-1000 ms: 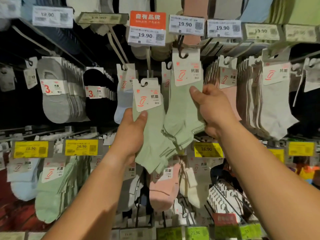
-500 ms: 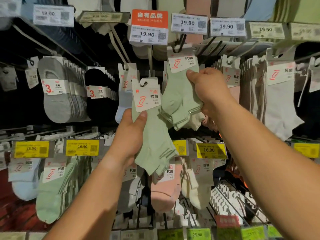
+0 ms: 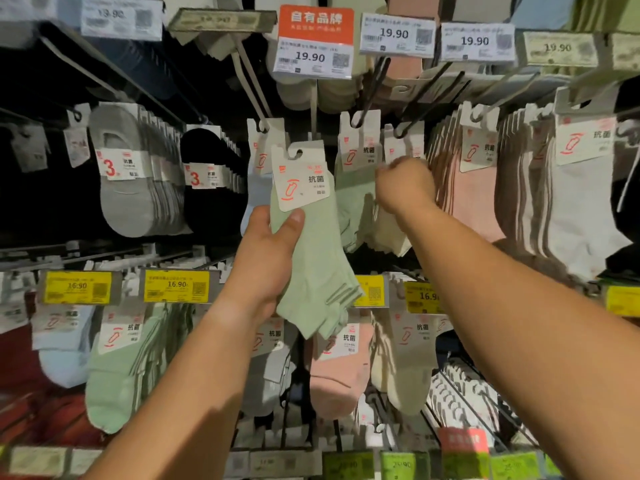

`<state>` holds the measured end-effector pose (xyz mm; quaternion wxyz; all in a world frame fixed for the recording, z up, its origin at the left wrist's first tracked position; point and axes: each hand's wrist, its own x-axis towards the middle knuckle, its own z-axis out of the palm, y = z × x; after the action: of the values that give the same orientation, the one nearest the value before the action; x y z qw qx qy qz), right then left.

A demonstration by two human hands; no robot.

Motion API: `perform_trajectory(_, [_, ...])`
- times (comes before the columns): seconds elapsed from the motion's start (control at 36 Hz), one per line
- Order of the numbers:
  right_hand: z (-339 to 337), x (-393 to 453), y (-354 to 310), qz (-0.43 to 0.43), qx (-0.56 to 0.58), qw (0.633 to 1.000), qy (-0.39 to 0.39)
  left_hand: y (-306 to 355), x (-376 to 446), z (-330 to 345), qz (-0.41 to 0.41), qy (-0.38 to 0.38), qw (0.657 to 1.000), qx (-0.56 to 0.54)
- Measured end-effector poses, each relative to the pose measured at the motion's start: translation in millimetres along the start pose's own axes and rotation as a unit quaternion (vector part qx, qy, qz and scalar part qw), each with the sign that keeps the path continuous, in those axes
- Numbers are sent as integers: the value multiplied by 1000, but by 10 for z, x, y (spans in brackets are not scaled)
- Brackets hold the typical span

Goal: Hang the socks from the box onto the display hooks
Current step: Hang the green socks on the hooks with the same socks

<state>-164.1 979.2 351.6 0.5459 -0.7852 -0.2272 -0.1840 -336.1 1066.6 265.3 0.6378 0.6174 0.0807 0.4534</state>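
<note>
At the centre of the frame the left hand (image 3: 266, 258) grips a pale green sock pair (image 3: 311, 251), thumb across the front just under its card header (image 3: 300, 174). The socks look light, soft and floppy; only the stiff card with its cut-out hole gives a firm hold, so pinching there should steer it onto a display hook (image 3: 363, 98). The right hand (image 3: 405, 188), right of centre, is blurred against the hung green socks (image 3: 353, 188); I cannot tell how its fingers lie.
</note>
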Motion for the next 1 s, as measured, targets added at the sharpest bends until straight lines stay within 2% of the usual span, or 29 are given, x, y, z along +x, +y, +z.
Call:
perform_trajectory(0.06, [-102, -303, -20, -52, 98, 994, -1, 2, 11, 5, -1, -7, 1000, -13])
perform_trajectory(0.11, [-155, -661, -23, -51, 193, 977, -78, 2, 15, 31, 7, -17, 999, -32])
perform_trajectory(0.17, [-133, -916, 5, -37, 192, 967, -166, 6, 13, 82, 22, -17, 999, -43])
perform_trajectory(0.19, [-104, -994, 32, -34, 189, 965, -180, 4, 12, 112, 25, -16, 998, -46])
perform_trajectory(0.31, [-22, -1019, 89, -29, 238, 956, -169, 30, 21, 216, 35, -2, 998, -47])
perform_trajectory(0.44, [-9, -877, 214, -21, 230, 966, -116, 11, 80, 243, 61, 20, 998, -12])
perform_trajectory(0.56, [-196, -778, 206, 40, 323, 937, -127, -58, 143, 194, 75, 42, 996, 28])
perform_trajectory(0.69, [-411, -599, 41, -41, 341, 935, -93, -90, 166, 164, 64, 50, 996, 29])
perform_trajectory(0.83, [-504, -506, -106, -59, 364, 924, -98, -93, 171, 171, 55, 49, 997, 24])
perform_trajectory(1.0, [-520, -495, -111, -89, 347, 930, -83, -104, 178, 141, 51, 53, 997, 20])
